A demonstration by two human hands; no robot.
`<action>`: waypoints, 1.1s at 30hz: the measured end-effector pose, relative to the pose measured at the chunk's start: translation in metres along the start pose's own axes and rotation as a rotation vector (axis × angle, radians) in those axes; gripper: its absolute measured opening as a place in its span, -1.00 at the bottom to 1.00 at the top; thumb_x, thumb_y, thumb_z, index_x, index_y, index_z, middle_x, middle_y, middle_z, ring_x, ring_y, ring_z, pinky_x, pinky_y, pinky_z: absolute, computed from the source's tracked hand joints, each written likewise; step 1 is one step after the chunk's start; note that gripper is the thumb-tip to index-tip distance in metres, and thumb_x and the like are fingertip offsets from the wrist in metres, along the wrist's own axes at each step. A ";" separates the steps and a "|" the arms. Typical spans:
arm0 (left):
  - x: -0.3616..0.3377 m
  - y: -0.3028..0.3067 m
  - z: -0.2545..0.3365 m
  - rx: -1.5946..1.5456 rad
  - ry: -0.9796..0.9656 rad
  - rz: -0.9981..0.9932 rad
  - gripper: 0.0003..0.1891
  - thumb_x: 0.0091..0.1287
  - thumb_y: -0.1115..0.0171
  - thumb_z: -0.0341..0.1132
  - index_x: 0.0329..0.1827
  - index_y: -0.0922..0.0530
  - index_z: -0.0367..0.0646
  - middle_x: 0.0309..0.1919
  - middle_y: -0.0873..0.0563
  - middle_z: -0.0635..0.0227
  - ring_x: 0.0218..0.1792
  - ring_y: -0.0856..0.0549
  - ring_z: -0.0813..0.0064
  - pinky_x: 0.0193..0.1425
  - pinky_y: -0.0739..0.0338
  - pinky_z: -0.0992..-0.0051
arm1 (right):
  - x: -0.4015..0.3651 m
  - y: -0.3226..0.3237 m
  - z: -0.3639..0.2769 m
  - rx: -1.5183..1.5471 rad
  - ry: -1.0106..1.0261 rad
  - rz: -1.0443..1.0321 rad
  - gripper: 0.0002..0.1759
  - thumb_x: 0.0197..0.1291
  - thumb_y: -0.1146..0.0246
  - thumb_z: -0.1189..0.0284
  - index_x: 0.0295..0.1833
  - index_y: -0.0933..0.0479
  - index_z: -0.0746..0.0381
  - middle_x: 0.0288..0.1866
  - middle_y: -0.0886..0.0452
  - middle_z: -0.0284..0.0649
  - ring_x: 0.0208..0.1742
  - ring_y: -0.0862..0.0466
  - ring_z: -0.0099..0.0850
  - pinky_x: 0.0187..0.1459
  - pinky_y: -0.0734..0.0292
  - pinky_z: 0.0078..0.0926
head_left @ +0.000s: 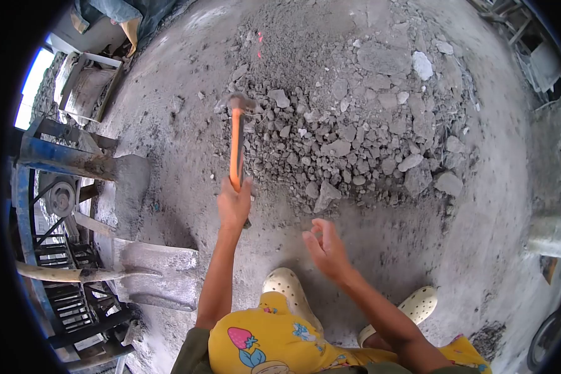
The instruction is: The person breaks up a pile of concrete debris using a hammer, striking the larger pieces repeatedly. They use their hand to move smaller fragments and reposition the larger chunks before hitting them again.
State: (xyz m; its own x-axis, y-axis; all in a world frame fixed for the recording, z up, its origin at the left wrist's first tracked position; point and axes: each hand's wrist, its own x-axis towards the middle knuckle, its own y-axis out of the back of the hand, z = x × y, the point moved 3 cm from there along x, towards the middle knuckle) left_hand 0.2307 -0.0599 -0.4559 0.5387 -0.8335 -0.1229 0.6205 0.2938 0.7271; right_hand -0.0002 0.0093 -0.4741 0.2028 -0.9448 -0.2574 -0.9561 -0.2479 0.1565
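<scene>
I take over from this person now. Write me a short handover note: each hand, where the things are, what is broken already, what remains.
Left hand: shut on the hammer handle; hammer head at the rubble pile's left edge.
Right hand: open, empty, above bare floor beside the pile.
Done: much of the pile is small fragments.
Left: larger chunks at the far and right edges look whole.
A shovel lies to the left.
</scene>
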 end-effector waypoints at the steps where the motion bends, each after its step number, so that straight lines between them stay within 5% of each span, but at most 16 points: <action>1: -0.001 0.015 0.012 -0.069 -0.015 0.047 -0.58 0.19 -0.19 -0.05 -0.25 -0.36 -0.27 -0.54 -0.57 0.10 -0.54 -0.60 0.26 -0.46 -0.47 0.34 | -0.005 0.000 0.003 -0.022 0.000 -0.008 -0.52 0.20 -0.13 0.26 0.10 -0.25 0.35 -0.16 -0.40 -0.12 -0.43 -0.44 -0.48 -0.35 -0.40 -0.50; 5: 0.015 0.056 0.096 -0.521 -0.291 0.303 -0.73 0.30 -0.09 -0.18 -0.25 -0.27 -0.20 -0.69 -0.39 0.47 -0.76 -0.40 0.69 -0.74 -0.31 0.65 | 0.005 0.007 -0.001 -0.107 0.040 -0.010 -0.54 0.22 -0.11 0.29 0.11 -0.22 0.35 -0.14 -0.40 -0.15 -0.40 -0.48 -0.52 -0.34 -0.42 -0.54; 8: 0.035 0.028 0.105 -0.784 -0.480 0.429 -0.75 0.32 -0.05 -0.22 -0.22 -0.25 -0.21 -0.70 -0.37 0.48 -0.76 -0.37 0.70 -0.73 -0.31 0.65 | 0.003 0.003 -0.002 -0.098 0.024 0.002 -0.55 0.22 -0.11 0.29 0.09 -0.22 0.35 -0.15 -0.41 -0.15 -0.39 -0.49 -0.50 -0.35 -0.42 -0.53; 10: 0.039 -0.018 0.076 -0.778 -0.320 0.352 -0.65 0.27 -0.13 -0.16 -0.18 -0.25 -0.24 -0.62 -0.47 0.34 -0.65 -0.53 0.59 -0.63 -0.45 0.57 | 0.004 -0.002 0.004 -0.042 0.022 0.020 -0.55 0.21 -0.12 0.27 0.07 -0.25 0.34 -0.15 -0.41 -0.11 -0.38 -0.48 -0.43 -0.32 -0.41 -0.49; 12: 0.053 -0.067 0.009 0.127 -0.312 0.250 -0.64 0.22 -0.15 -0.15 -0.22 -0.28 -0.26 -0.60 -0.51 0.24 -0.63 -0.58 0.51 -0.62 -0.46 0.48 | 0.001 -0.007 0.017 0.042 0.007 0.043 -0.54 0.18 -0.13 0.22 0.05 -0.29 0.32 -0.13 -0.42 -0.04 -0.35 -0.46 -0.30 -0.25 -0.40 -0.39; 15: 0.066 -0.066 0.015 0.131 -0.121 -0.078 -0.63 0.17 -0.17 -0.12 -0.27 -0.32 -0.28 -0.61 -0.53 0.18 -0.68 -0.58 0.44 -0.66 -0.44 0.43 | -0.002 -0.005 0.011 -0.099 0.063 0.019 -0.55 0.18 -0.12 0.21 0.03 -0.30 0.32 -0.14 -0.43 -0.01 -0.23 -0.48 -0.19 -0.17 -0.39 -0.35; 18: 0.035 -0.022 0.056 -0.091 0.026 -0.220 -0.65 0.16 -0.18 -0.14 -0.33 -0.34 -0.29 -0.67 -0.50 0.27 -0.75 -0.54 0.48 -0.71 -0.40 0.46 | -0.004 -0.003 0.003 -0.184 0.125 0.009 -0.58 0.21 -0.11 0.29 0.06 -0.26 0.33 -0.14 -0.38 -0.11 -0.42 -0.45 -0.48 -0.34 -0.40 -0.53; 20: 0.032 0.000 0.053 -0.273 -0.062 -0.217 -0.63 0.18 -0.19 -0.12 -0.31 -0.33 -0.27 -0.72 -0.45 0.37 -0.80 -0.47 0.57 -0.74 -0.36 0.54 | -0.004 0.000 -0.004 -0.175 0.137 0.020 -0.58 0.21 -0.11 0.29 0.07 -0.26 0.32 -0.13 -0.37 -0.11 -0.41 -0.45 -0.47 -0.33 -0.41 -0.53; 25: 0.014 0.069 0.116 -0.591 -0.335 0.138 -0.72 0.31 -0.09 -0.15 -0.24 -0.31 -0.20 -0.74 -0.38 0.47 -0.80 -0.39 0.70 -0.77 -0.29 0.65 | 0.005 0.000 0.004 -0.105 0.181 0.068 -0.56 0.21 -0.11 0.28 0.08 -0.25 0.33 -0.12 -0.37 -0.09 -0.38 -0.46 -0.44 -0.29 -0.43 -0.52; 28: 0.027 0.053 0.120 -0.737 -0.489 0.341 -0.74 0.34 -0.03 -0.17 -0.19 -0.31 -0.20 -0.74 -0.37 0.48 -0.79 -0.38 0.71 -0.74 -0.31 0.67 | 0.008 -0.002 0.002 -0.091 0.198 0.071 -0.54 0.22 -0.11 0.27 0.10 -0.24 0.35 -0.11 -0.37 -0.08 -0.32 -0.46 -0.43 -0.28 -0.43 -0.51; 30: 0.036 0.008 0.089 -0.759 -0.350 0.371 -0.61 0.26 -0.13 -0.06 -0.18 -0.29 -0.24 -0.71 -0.47 0.34 -0.76 -0.47 0.59 -0.67 -0.42 0.55 | 0.013 -0.003 -0.003 -0.095 0.184 0.061 -0.53 0.22 -0.10 0.26 0.10 -0.24 0.36 -0.11 -0.36 -0.07 -0.28 -0.45 -0.43 -0.28 -0.43 -0.51; 32: 0.057 -0.048 0.014 0.217 -0.307 0.340 -0.51 0.20 -0.16 0.00 -0.14 -0.29 -0.29 -0.65 -0.55 0.18 -0.71 -0.58 0.42 -0.60 -0.50 0.46 | 0.012 -0.004 -0.005 -0.147 0.149 0.011 -0.53 0.22 -0.09 0.24 0.09 -0.25 0.36 -0.11 -0.36 -0.06 -0.25 -0.44 -0.43 -0.27 -0.42 -0.50; 33: 0.066 -0.073 -0.004 0.396 -0.332 0.219 -0.52 0.18 -0.16 -0.01 -0.18 -0.31 -0.31 -0.64 -0.56 0.14 -0.69 -0.60 0.36 -0.58 -0.51 0.44 | 0.011 -0.002 -0.006 -0.178 0.128 -0.010 -0.53 0.22 -0.09 0.23 0.09 -0.25 0.36 -0.11 -0.36 -0.06 -0.24 -0.44 -0.43 -0.26 -0.42 -0.49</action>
State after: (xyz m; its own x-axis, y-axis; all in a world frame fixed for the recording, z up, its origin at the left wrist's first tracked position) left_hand 0.2239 -0.1345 -0.5199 0.3830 -0.8942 0.2317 0.2181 0.3313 0.9180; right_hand 0.0053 -0.0014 -0.4716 0.2484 -0.9588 -0.1380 -0.9035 -0.2807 0.3237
